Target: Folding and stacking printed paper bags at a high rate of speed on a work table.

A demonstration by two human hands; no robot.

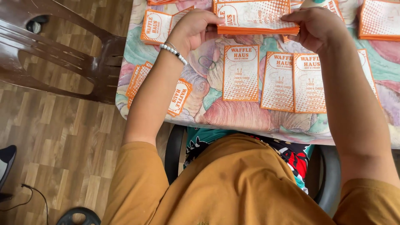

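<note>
stack of flyers (255, 18): thick, orange-white, dotted print | left hand (193, 29), right hand (314, 27): hands clamp its ends

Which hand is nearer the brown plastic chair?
Left. The left hand grips the left end of the paper stack, on the chair's side; the right hand holds the far end.

stack of cards (256, 18) between hands, three single cards (241, 73) before it on table (233, 114)

Matt orange-and-white paper leaflets (241, 73) lie on a smooth, slightly glossy printed tablecloth (246, 114); left of that tablecloth, a glossy brown plastic chair (62, 54) stands on wood-grain flooring (62, 141).
</note>
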